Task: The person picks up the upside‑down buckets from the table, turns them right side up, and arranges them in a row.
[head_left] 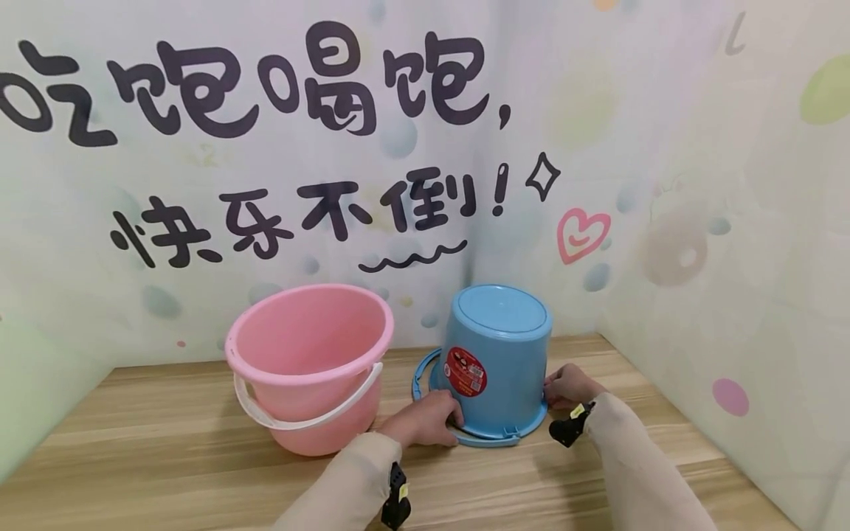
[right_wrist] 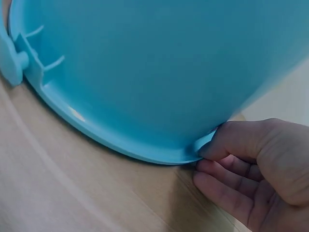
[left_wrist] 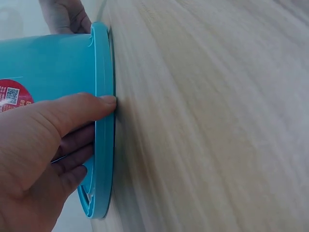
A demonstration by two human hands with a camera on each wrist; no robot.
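Note:
A blue bucket stands upside down on the wooden table, its base facing up and a round red label on its side. Its blue handle lies low around the rim, near the tabletop. My left hand grips this handle at the front left, thumb across it and fingers tucked behind, between handle and bucket wall. On the opposite side, my right hand pinches the bucket's rim between thumb and fingers, close over the table.
A pink bucket stands upright to the left of the blue one, its white handle hanging down in front. A printed curtain with large dark characters rises behind the table and along its sides. Both wrists wear small black cameras.

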